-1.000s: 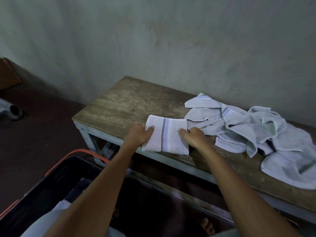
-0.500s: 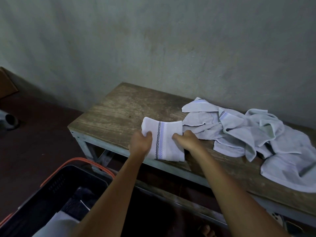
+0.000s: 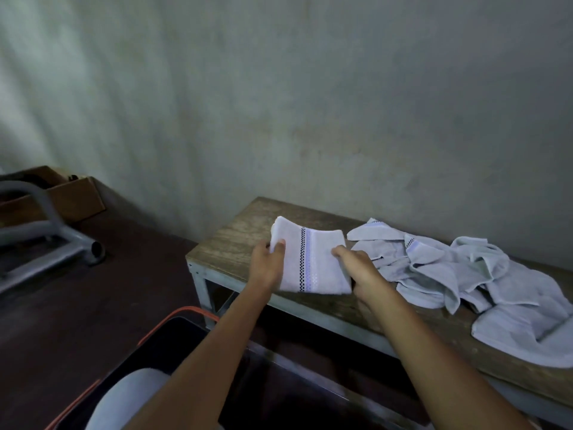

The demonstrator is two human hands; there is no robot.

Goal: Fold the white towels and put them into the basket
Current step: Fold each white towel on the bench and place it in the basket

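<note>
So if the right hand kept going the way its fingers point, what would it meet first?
The right hand points up-left onto the folded towel it already grips, so more towel comes first, then probably the left hand at the opposite edge.

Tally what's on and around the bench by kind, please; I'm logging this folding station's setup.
Folded towel, held by left hand and right hand: 1
Heap of unfolded towels, too tangled to count: 1
Bench: 1
Basket: 1
Cardboard box: 1
Total: 5
</note>
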